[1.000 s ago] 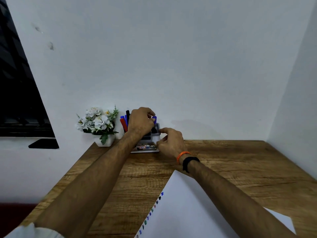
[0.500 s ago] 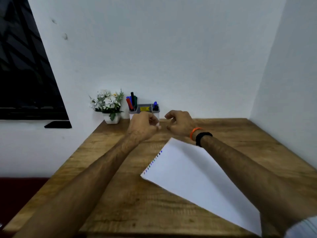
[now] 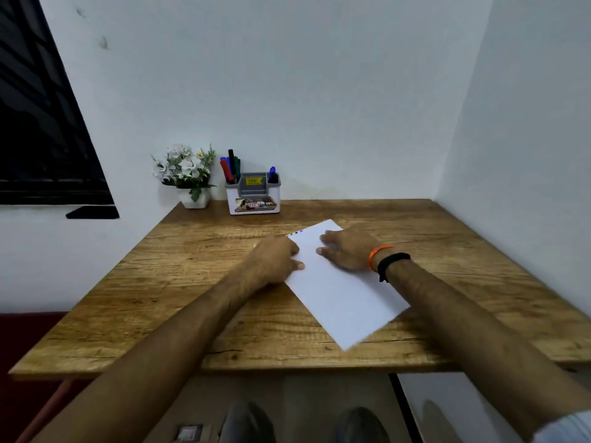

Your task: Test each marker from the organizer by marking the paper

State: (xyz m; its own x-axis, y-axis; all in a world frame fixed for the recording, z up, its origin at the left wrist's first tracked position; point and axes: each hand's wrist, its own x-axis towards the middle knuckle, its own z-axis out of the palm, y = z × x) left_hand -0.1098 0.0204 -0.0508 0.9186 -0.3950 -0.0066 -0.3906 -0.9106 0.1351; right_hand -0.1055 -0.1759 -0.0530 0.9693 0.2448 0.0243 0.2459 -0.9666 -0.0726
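Resting on the white paper (image 3: 339,292), my right hand (image 3: 348,247) lies flat with fingers straight, while my left hand (image 3: 278,260) sits at the sheet's left edge, thumb on the paper; whether it pinches the edge I cannot tell. The organizer (image 3: 254,199) stands by the wall on the wooden table (image 3: 192,282), markers (image 3: 231,169) upright inside, beside a flower pot (image 3: 192,177).
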